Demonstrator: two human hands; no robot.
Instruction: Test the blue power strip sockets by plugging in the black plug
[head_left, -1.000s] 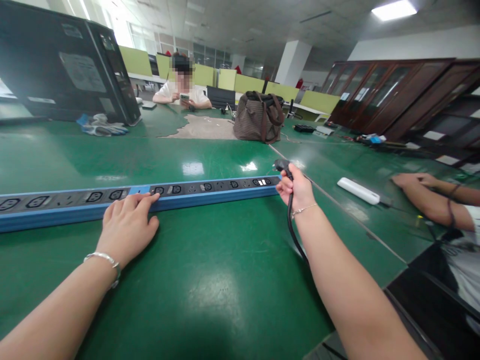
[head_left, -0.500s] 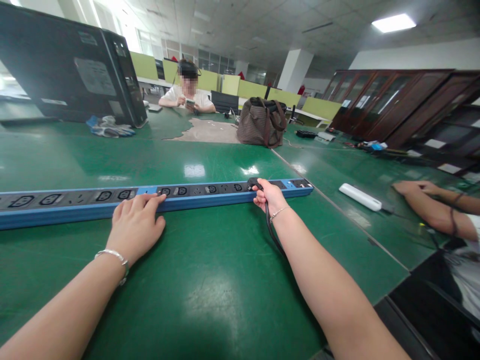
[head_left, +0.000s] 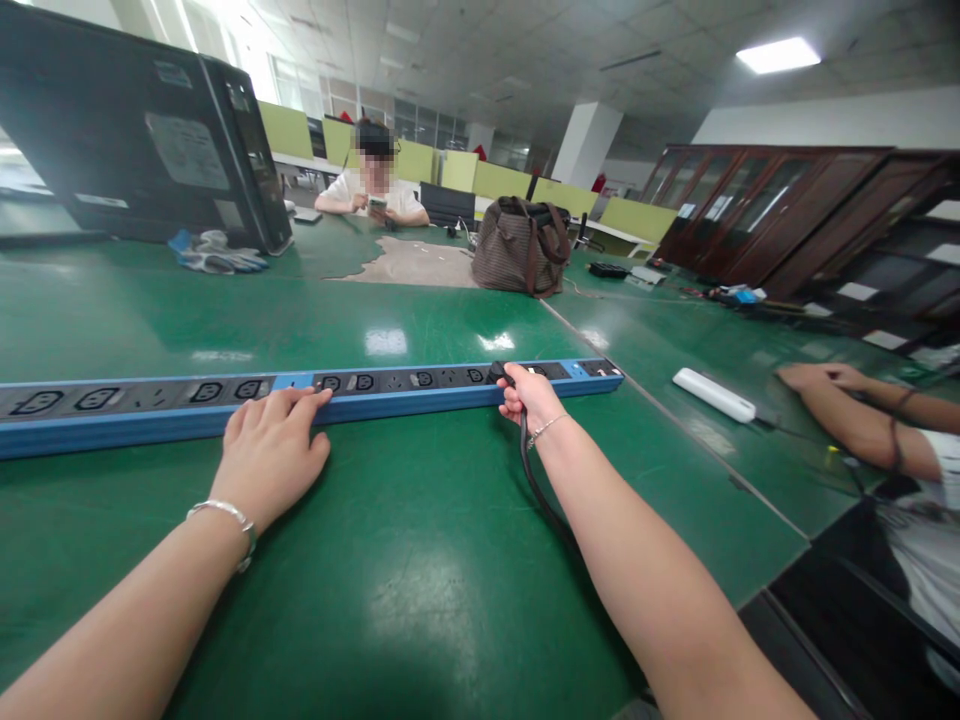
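Note:
A long blue power strip (head_left: 420, 402) with black sockets lies across the green table. My left hand (head_left: 271, 450) rests on its near edge, fingers spread and laid over the top near a blue section; nothing is held in it. Toward the strip's right end, my right hand (head_left: 529, 400) is closed around a black power plug (head_left: 498, 372). The plug is down against the socket face; how far it sits in a socket is hidden by my fingers. Its black cable (head_left: 534, 480) hangs from my fist and runs under my right forearm.
A black computer case (head_left: 150, 140) and gloves (head_left: 217, 252) are at the back left. A brown bag (head_left: 521, 245) stands at the back. A white power strip (head_left: 714, 395) lies to the right, near another person's arms (head_left: 855, 410). Someone with a phone (head_left: 377, 203) sits opposite.
My right hand has shifted slightly down and left with the plug, which now sits lower against the strip. My left hand stays on the strip.

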